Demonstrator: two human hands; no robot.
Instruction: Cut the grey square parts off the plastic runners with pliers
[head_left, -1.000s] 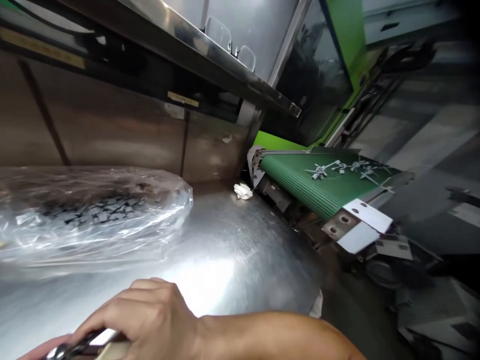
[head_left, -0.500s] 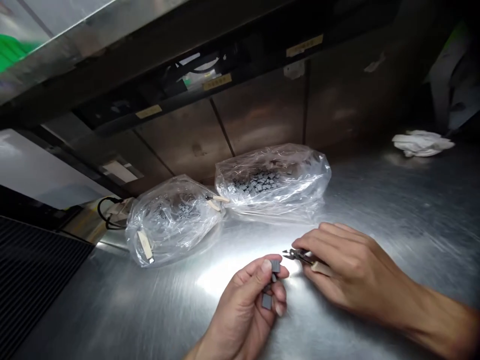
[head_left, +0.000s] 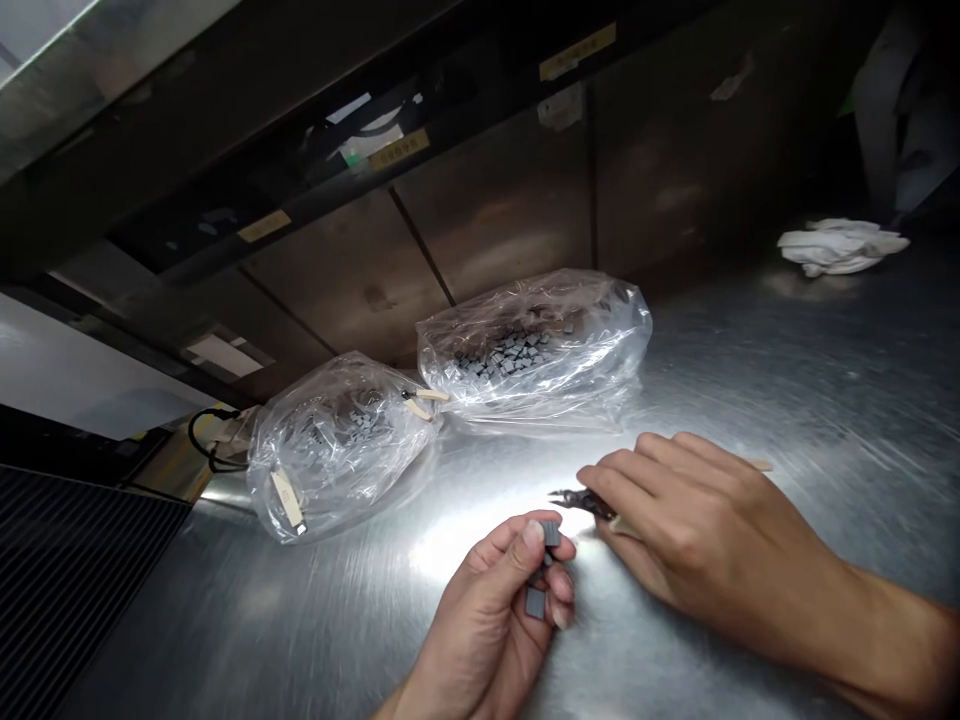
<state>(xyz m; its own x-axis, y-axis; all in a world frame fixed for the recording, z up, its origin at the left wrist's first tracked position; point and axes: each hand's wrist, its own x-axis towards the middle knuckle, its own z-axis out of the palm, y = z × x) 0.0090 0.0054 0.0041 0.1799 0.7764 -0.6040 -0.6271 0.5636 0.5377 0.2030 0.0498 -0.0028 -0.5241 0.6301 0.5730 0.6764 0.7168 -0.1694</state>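
My left hand (head_left: pixel 487 620) is low in the middle of the view, pinching a small cluster of dark grey moulded pieces (head_left: pixel 535 603) between thumb and fingers. My right hand (head_left: pixel 697 530) lies to its right, gripping small side cutters (head_left: pixel 581 503) with black jaws pointing left. The cutter tips stand just apart from the grey pieces, and the handles are mostly hidden in my palm. Behind both hands, two transparent plastic bags (head_left: pixel 534 345) (head_left: pixel 337 450) of small grey pieces lie on the steel table (head_left: pixel 750 400).
A crumpled white cloth (head_left: pixel 840 247) lies at the table's far right. A black cable (head_left: pixel 206 440) runs behind the left bag. Brown-tinted metal panels (head_left: pixel 510 220) rise behind the table, and a dark grating (head_left: pixel 75 590) lies beyond its left edge.
The view has swung left from the green conveyor to the bags, bringing both hands into sight. In the last half second, my right hand has shifted slightly left and the cutters sit closer to the grey pieces.
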